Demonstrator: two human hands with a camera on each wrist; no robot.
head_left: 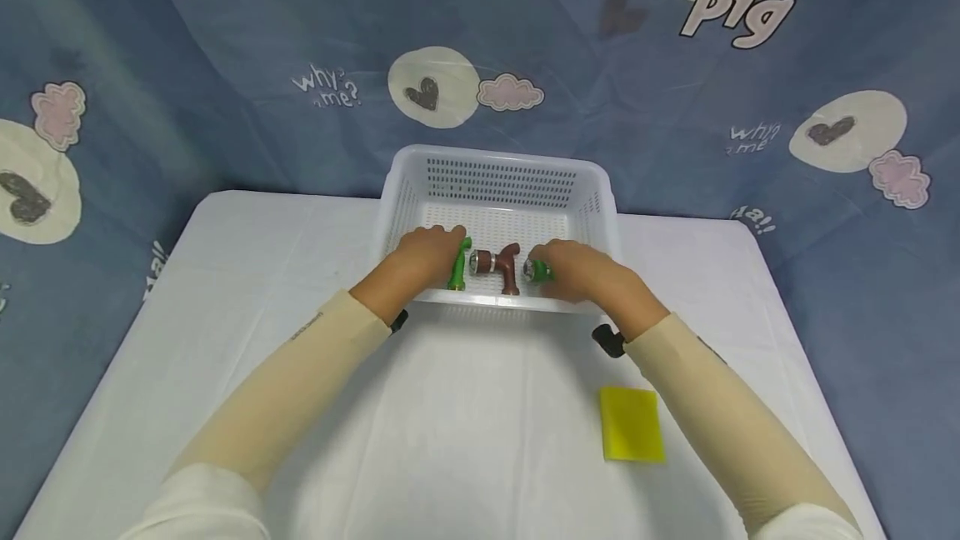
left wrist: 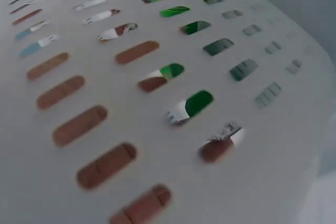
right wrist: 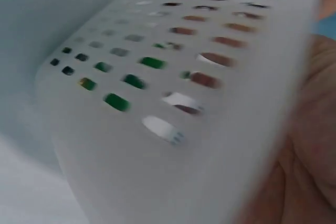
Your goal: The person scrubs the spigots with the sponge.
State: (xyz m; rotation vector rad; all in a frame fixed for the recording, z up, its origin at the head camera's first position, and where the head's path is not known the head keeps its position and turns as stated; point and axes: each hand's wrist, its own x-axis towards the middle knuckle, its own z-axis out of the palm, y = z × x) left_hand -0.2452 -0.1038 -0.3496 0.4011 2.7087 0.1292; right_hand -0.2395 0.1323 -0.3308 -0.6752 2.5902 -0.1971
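Observation:
A white perforated basket point(head_left: 495, 301) stands at the table's far edge, and both hands reach into it over its near side. My left hand point(head_left: 429, 257) grips a green tap-like fitting point(head_left: 458, 265) by its left side. Inside the basket, my right hand point(head_left: 576, 272) holds another green fitting point(head_left: 537, 271) with a metal end, mostly covered by the fingers. Between the hands lies a brown tap-shaped piece point(head_left: 507, 268) with a metal-ringed end, touched by neither. In the wrist views the basket wall point(left wrist: 252, 182) hides most of each hand; bits of green and skin show through its slots.
A yellow square pad point(head_left: 632, 425) lies on the white tablecloth point(head_left: 435, 432) beside the right forearm. A blue patterned curtain point(head_left: 570, 48) hangs right behind the basket. The basket's near rim runs below both wrists.

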